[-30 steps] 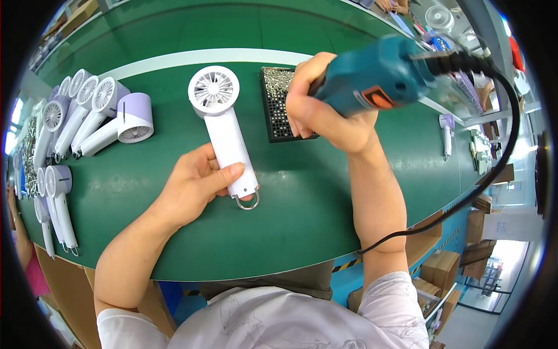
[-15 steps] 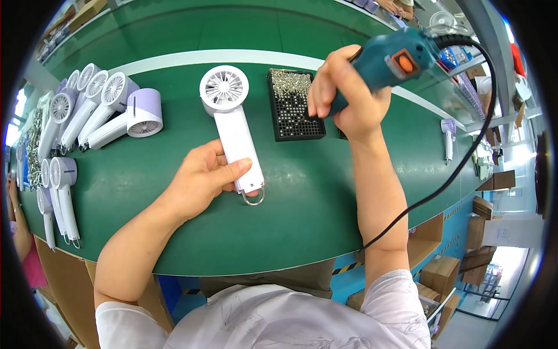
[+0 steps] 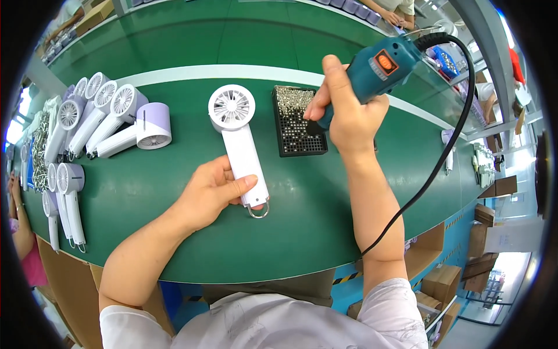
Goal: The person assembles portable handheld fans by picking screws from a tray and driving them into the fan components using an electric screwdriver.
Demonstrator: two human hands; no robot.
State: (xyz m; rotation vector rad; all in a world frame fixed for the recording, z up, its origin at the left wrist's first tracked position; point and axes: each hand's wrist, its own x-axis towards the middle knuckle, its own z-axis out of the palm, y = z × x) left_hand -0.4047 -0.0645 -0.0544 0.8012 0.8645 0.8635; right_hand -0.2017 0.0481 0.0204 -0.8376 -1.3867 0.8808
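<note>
My left hand [image 3: 212, 189] grips the lower handle of a white handheld fan [image 3: 247, 160], thumb across its face. The fan's round grille points up, and a metal loop sticks out at the handle's bottom end. Raised on the right, my right hand [image 3: 356, 116] is wrapped round a teal electric screwdriver [image 3: 378, 70] with an orange switch and a black cord. The tool's front end points down toward a black screw tray [image 3: 301, 148], whose far part is filled with small metal screws. The hand partly hides the tool's tip, so I cannot tell whether it touches a screw.
Several white and purple handheld fans [image 3: 122, 107] lie at the left, with a smaller group [image 3: 71, 180] nearer me. Another fan [image 3: 449, 151] lies at the far right. The black cord [image 3: 433, 189] loops down past my right forearm. Other people's hands [image 3: 395, 18] show across the green bench.
My right hand and the screwdriver have shifted slightly left relative to the tray, and the thumb has lifted. The whole view has tilted a little. My left hand keeps holding the fan.
</note>
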